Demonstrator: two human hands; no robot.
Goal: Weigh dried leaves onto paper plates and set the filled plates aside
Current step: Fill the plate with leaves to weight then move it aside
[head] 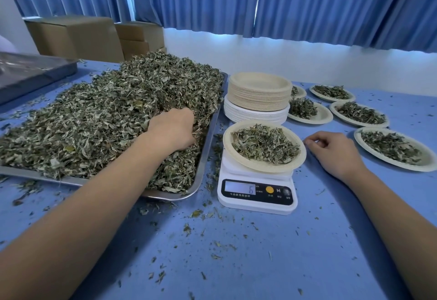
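Note:
A big heap of dried leaves fills a metal tray on the left. My left hand is dug into the heap near its right edge, fingers curled down into the leaves. A white digital scale stands right of the tray, its display reading 6. On it sits a paper plate with a small pile of leaves. My right hand rests on the blue table just right of that plate, fingers loosely curled, holding nothing.
A stack of unused paper plates stands behind the scale. Several filled plates lie at the right. A second metal tray and cardboard boxes are at the back left. Leaf crumbs litter the blue table.

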